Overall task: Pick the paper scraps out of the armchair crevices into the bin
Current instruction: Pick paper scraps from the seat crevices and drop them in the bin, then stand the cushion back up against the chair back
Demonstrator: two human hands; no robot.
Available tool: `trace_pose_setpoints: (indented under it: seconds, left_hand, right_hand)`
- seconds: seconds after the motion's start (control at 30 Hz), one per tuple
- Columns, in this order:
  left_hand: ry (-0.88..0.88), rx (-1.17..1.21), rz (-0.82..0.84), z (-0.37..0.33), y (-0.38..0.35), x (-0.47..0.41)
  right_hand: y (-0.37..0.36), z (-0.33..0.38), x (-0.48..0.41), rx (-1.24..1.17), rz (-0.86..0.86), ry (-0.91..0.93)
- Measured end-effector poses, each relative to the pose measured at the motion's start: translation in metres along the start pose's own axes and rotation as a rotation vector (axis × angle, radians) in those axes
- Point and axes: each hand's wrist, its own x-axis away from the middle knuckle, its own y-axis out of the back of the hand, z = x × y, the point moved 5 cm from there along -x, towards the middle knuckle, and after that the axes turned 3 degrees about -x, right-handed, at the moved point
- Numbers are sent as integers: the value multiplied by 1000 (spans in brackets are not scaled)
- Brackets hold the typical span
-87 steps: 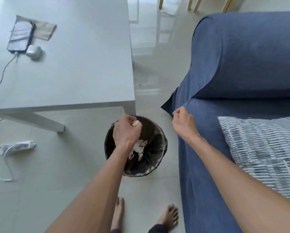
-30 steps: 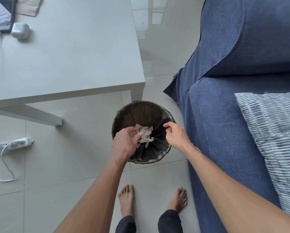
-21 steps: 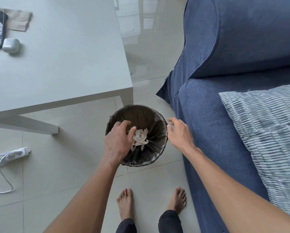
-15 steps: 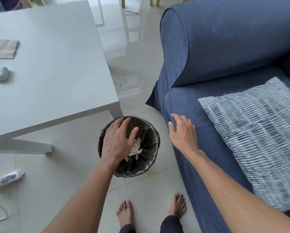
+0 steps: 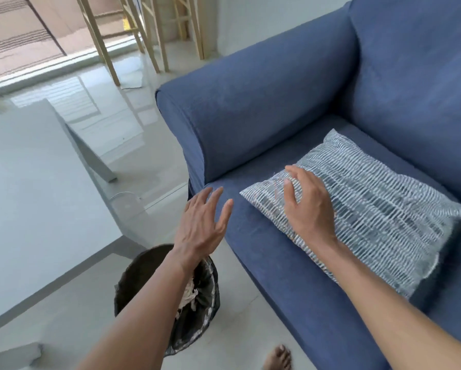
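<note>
The blue armchair (image 5: 264,108) fills the right of the head view. A black-lined bin (image 5: 144,273) stands on the floor by its front left corner, with crumpled paper scraps (image 5: 188,297) inside, partly hidden by my left forearm. My left hand (image 5: 202,225) hovers with fingers spread and holds nothing, above the bin and at the seat's front left corner. My right hand (image 5: 308,206) lies with straight fingers on the near corner of the striped cushion (image 5: 379,209) on the seat. No paper shows in the crevice between seat and armrest.
A pale grey table (image 5: 37,188) stands to the left, its corner close to the bin. Wooden chair legs (image 5: 133,36) stand at the back on the glossy tiled floor (image 5: 133,124). My bare foot (image 5: 277,359) is just right of the bin.
Both hands have left the bin after dropping paper into it. The left hand has risen toward the seat corner, the right hand has moved onto the cushion, and my view has swung up toward the armchair.
</note>
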Motion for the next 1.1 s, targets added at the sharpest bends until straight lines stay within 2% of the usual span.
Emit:
trace_pose_setpoints:
  seconds: [0.23,0.53,0.7,0.8,0.93,1.1]
  left_hand:
    - [-186,-26,22,-82,-21,-63]
    - [-387,-109,162,-191,-66,-105]
    - [-352,-92,179,-217,-80,-125]
    - [-267,-52,217,-226,-92,-135]
    - [-161,-180,308,-233,-118,-143]
    - [14,-151,418,-243,-131,-170]
  right_hand:
    - [66,-99,-11,141,-17,-228]
    - [124,-203,8,361,2,-495]
    - [138,-233,22,246,9,-729]
    - [140,-251,31,127,-2,-889]
    - [126,-264,53,-103,-55,-1101]
    - [107,-258,54,-278,-158,-1112]
